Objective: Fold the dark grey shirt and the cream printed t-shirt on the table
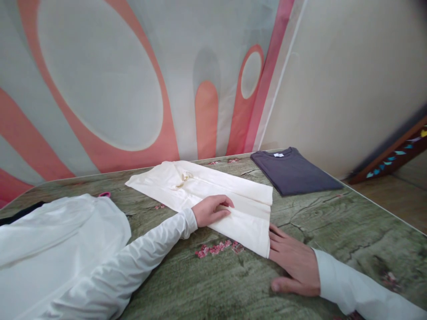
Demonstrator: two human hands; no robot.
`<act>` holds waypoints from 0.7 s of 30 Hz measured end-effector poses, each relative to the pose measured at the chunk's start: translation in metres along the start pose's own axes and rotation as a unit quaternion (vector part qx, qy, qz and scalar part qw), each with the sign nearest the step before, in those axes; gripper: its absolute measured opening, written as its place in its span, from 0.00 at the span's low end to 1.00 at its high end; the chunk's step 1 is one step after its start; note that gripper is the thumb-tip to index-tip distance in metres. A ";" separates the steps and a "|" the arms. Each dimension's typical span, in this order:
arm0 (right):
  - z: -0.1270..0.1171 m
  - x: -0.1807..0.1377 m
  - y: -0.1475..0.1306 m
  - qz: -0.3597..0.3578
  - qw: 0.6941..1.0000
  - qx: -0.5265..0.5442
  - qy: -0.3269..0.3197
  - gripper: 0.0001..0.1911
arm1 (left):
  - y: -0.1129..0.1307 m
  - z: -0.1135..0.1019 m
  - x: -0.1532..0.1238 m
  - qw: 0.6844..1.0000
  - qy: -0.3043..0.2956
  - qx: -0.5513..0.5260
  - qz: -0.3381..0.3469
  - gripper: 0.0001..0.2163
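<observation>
A cream-white pair of pants (240,189) lies across the middle of the table, with a tied drawstring at its far left end and its leg openings toward the right. My left hand (212,210) rests on the near leg, fingers curled and thumb close to them, pinching the cloth. At the hem of that same leg is my right hand (295,262), palm down. Its fingers are stretched out, their tips hidden at the hem, and the thumb is spread on the tabletop.
A folded dark grey T-shirt (293,173) lies at the back right. White cloth (66,235) spreads at the left, with a small pink ring-shaped item (104,194) behind it. The wood-patterned table (320,218) meets a patterned wall (187,89) at the back.
</observation>
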State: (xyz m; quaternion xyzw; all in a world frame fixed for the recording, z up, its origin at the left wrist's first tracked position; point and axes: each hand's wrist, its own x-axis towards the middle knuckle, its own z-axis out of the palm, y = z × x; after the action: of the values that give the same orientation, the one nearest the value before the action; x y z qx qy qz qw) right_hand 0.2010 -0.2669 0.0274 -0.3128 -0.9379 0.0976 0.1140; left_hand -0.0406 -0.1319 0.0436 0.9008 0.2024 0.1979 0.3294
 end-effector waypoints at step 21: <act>-0.027 -0.016 0.003 -0.020 0.988 0.120 0.095 0.10 | -0.005 0.019 0.004 0.978 -0.015 0.205 0.029 0.11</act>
State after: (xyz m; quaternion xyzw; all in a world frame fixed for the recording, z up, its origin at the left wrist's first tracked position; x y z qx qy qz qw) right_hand 0.2221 -0.2713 0.0500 -0.2854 -0.9106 0.1770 0.2408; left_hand -0.0292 -0.1357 0.0278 0.9575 0.2078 0.1477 0.1347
